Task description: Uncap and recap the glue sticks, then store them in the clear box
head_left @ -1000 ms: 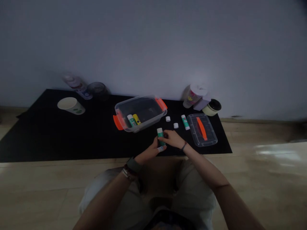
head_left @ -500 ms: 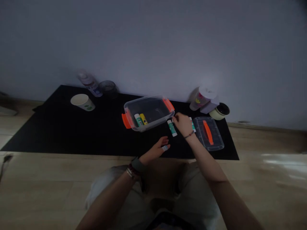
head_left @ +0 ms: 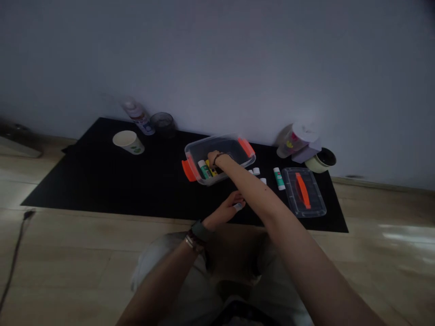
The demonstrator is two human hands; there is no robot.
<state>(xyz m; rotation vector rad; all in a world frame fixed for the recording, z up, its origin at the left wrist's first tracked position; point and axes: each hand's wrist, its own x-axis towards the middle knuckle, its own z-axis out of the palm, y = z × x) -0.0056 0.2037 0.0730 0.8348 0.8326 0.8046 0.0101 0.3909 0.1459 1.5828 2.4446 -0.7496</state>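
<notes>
My right hand [head_left: 214,157] reaches down into a clear plastic box [head_left: 226,177] with orange latches. Its fingers are closed, and what they hold is hidden. Beside it in the box lie a green-and-white glue stick [head_left: 204,169] and a yellow glue stick [head_left: 212,171]. Over the table's front part hovers my left hand [head_left: 228,209], its fingers stretched out and nothing in it; a white wrap is on one finger. Right of the box lies another glue stick [head_left: 279,179], with small white pieces [head_left: 256,171] partly hidden by my right forearm.
A clear lid [head_left: 314,199] with an orange handle lies at the right of the black table [head_left: 118,190]. Behind it stand a flowered cup [head_left: 290,144] and a cream pot [head_left: 316,164]. At the left are a paper cup [head_left: 131,142], a spray bottle [head_left: 139,118] and a dark glass [head_left: 165,126].
My right hand has moved left from the table beside the box to inside it. My left hand stays near the table's front. The view has shifted slightly.
</notes>
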